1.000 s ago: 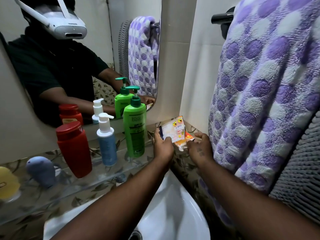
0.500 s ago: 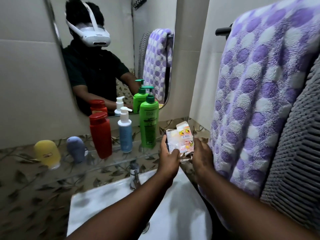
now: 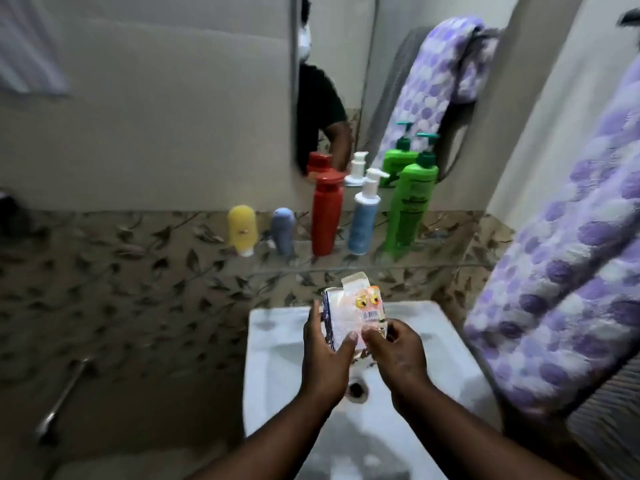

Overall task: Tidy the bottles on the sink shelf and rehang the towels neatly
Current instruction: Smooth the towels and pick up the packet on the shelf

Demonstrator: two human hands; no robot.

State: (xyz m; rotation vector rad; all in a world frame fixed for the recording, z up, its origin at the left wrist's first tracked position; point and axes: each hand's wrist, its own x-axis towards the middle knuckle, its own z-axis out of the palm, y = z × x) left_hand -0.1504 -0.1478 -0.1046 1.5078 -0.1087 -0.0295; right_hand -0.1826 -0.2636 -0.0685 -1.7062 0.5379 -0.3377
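Both hands hold a small white and orange carton [image 3: 353, 313] with an open top flap above the white sink [image 3: 277, 344]. My left hand [image 3: 325, 355] grips its left side and my right hand [image 3: 394, 351] pinches its lower right corner. On the glass shelf [image 3: 436, 263] stand a yellow bottle [image 3: 241, 230], a small blue bottle [image 3: 283, 230], a red bottle [image 3: 326, 213], a blue pump bottle [image 3: 363, 216] and a green pump bottle [image 3: 412, 206]. A purple dotted towel [image 3: 568, 271] hangs at the right, over a grey towel [image 3: 609, 420].
A mirror [image 3: 381, 81] above the shelf reflects the bottles, the towels and a person in a dark shirt. Leaf-patterned tiles [image 3: 138, 289] cover the wall behind the sink. A metal pipe [image 3: 65, 393] runs down at the lower left.
The carton has come off the shelf's right end, back and down over the sink, still in both hands. The view has pulled back and swung left.
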